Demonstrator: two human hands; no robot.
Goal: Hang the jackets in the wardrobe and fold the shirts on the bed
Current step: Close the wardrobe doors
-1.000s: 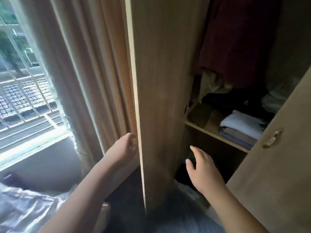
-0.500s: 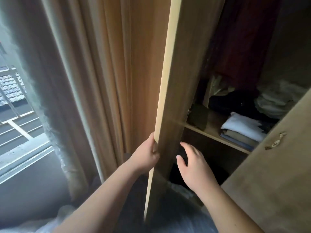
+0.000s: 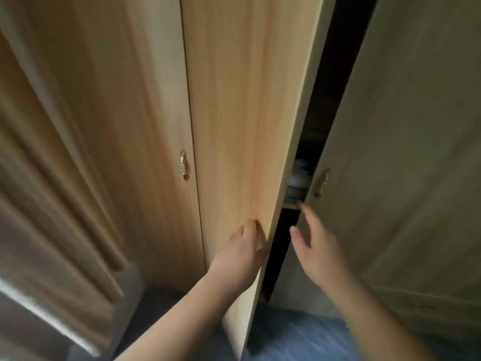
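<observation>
The wardrobe's left door (image 3: 242, 121) stands only a narrow gap from the right door (image 3: 406, 178). My left hand (image 3: 242, 254) lies flat against the outer face of the left door near its free edge. Open in the air, my right hand (image 3: 316, 246) hovers in front of the dark gap, fingers spread, touching nothing. Through the gap I see a sliver of folded light clothes (image 3: 299, 175) on a shelf. No jackets or shirts show outside the wardrobe.
Another wardrobe door with a brass handle (image 3: 183, 165) is shut on the left. Beige curtains (image 3: 52, 165) hang at far left. The right door carries a brass handle (image 3: 322, 182). Dark blue fabric (image 3: 299, 337) lies below.
The left door has swung from wide open to nearly shut, pushed by my left hand. The wardrobe's inside is now mostly hidden. My view has turned right, away from the window.
</observation>
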